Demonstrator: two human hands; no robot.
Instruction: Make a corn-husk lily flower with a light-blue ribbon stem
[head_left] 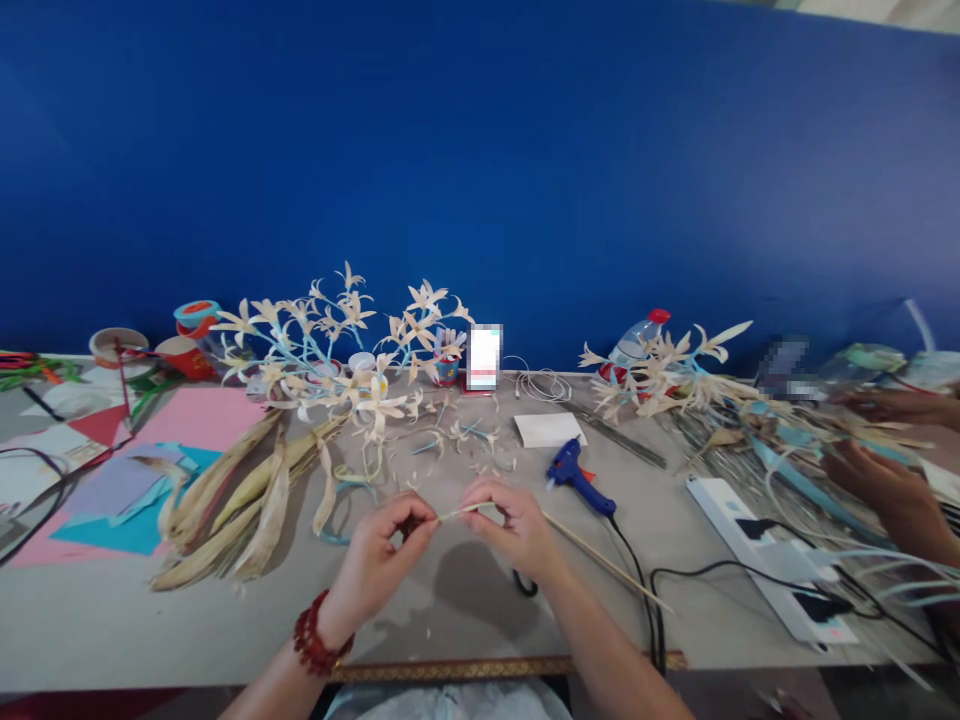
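Near the table's front, my left hand (pixel 391 555) and my right hand (pixel 510 528) face each other with a short gap between them. A thin pale strip (pixel 451 516) stretches across that gap, its ends pinched by the fingertips of both hands. Red beads circle my left wrist. A long thin stick (pixel 607 562) slants down to the right from behind my right hand. Dried husks (pixel 262 500) lie left of my hands, and a blue glue gun (pixel 577 474) rests to the right.
Pale husk flowers (pixel 330 340) stand at the back left, more (pixel 675 368) at the back right. Coloured paper (pixel 124 490) lies left. A white power strip (pixel 765 560) with cables is at right, near another person's hands (pixel 877 490). A lit phone (pixel 484 358) stands behind.
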